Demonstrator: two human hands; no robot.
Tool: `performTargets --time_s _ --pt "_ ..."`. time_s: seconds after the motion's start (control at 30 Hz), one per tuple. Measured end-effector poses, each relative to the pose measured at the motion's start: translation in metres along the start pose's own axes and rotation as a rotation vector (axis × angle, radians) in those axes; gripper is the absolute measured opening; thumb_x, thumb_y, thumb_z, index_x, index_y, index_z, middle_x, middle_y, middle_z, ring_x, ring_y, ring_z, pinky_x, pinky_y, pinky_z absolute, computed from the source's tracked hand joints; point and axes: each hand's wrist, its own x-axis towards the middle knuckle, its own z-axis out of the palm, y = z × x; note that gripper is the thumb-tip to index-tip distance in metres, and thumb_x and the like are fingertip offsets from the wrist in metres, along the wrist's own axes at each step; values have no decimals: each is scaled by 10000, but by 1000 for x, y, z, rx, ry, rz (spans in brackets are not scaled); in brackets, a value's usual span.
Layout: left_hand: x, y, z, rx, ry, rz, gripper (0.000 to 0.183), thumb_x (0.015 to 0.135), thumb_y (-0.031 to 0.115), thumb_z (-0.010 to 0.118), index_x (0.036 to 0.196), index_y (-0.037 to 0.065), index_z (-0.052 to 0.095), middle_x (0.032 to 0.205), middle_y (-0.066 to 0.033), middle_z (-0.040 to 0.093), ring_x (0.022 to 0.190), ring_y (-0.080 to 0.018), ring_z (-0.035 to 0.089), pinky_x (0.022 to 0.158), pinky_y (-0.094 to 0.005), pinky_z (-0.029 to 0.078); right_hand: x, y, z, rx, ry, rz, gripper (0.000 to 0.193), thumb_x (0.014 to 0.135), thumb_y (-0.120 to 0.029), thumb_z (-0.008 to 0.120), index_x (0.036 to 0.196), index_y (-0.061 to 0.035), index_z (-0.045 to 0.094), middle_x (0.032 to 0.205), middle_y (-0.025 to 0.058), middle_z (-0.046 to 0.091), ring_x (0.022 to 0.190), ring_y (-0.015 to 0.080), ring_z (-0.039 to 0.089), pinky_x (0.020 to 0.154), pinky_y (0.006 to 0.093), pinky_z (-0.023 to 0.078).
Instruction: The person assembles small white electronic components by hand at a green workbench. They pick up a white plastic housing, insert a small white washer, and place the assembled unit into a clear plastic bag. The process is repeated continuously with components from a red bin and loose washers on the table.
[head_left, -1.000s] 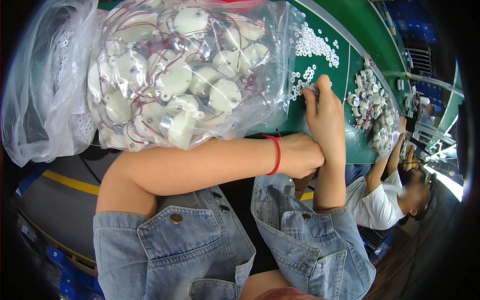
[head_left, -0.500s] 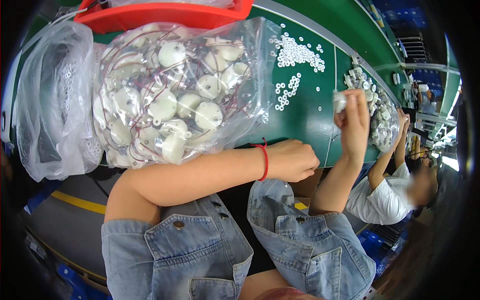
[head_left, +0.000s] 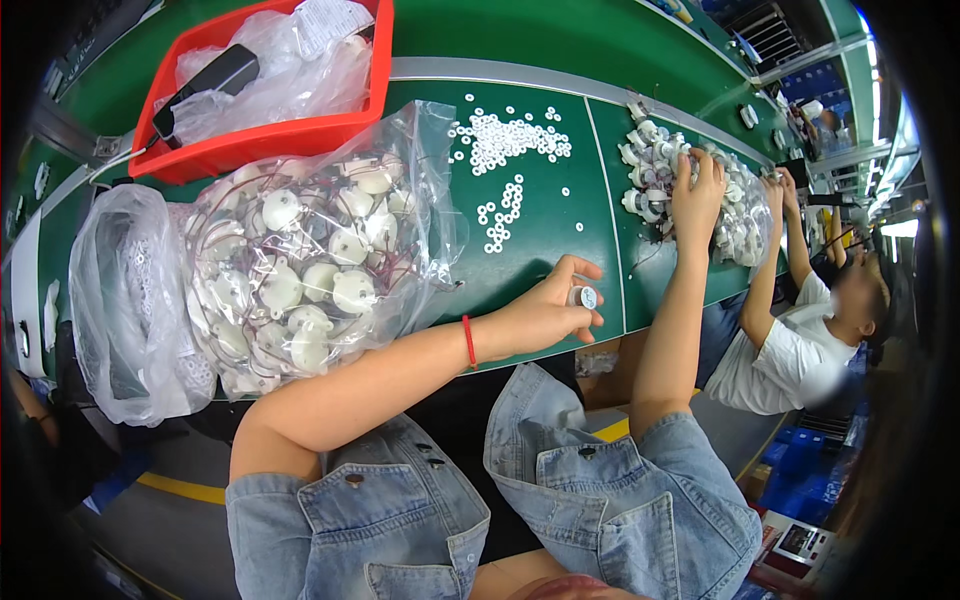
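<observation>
The green desk (head_left: 540, 240) carries a clear plastic bag of pale round parts (head_left: 300, 260) at left, a red plastic bin (head_left: 270, 141) beyond. At right, a heap of white parts (head_left: 655, 180) lies under my right hand (head_left: 697, 200); whether those fingers grip one, I can't tell. My left hand (head_left: 548, 315), near, curls its fingers round a short white cylinder (head_left: 586, 297), perhaps freeing the right. Small white rings (head_left: 505, 142) lie spread between.
</observation>
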Motion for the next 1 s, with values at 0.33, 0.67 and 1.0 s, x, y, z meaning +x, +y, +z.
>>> performTargets --time_s 0.33,0.67,1.0 --pt "1 13 2 -79 0 95 384 1003 194 542 1303 -15 423 1196 -159 593 877 -179 660 766 -306 568 -10 -21 -24 164 -218 21 397 868 -159 673 1230 -20 587 1234 247 559 1135 402 553 956 428 453" --pt "-3 15 3 -42 192 289 442 1031 353 479 1383 87 488 826 18 548 559 -25 423 483 -195 349 -79 -120 -100 863 -684 258 389 893 -103 649 1258 -20 545 1092 77 590 1032 175 562 896 336 433" --pt "4 5 5 163 380 607 426 1058 302 410 1404 58 456 817 33 429 602 -20 347 513 -183 294 -109 -130 -64 1436 -476 563 330 927 -45 628 1224 -12 488 1177 97 576 1021 134 576 825 255 481"
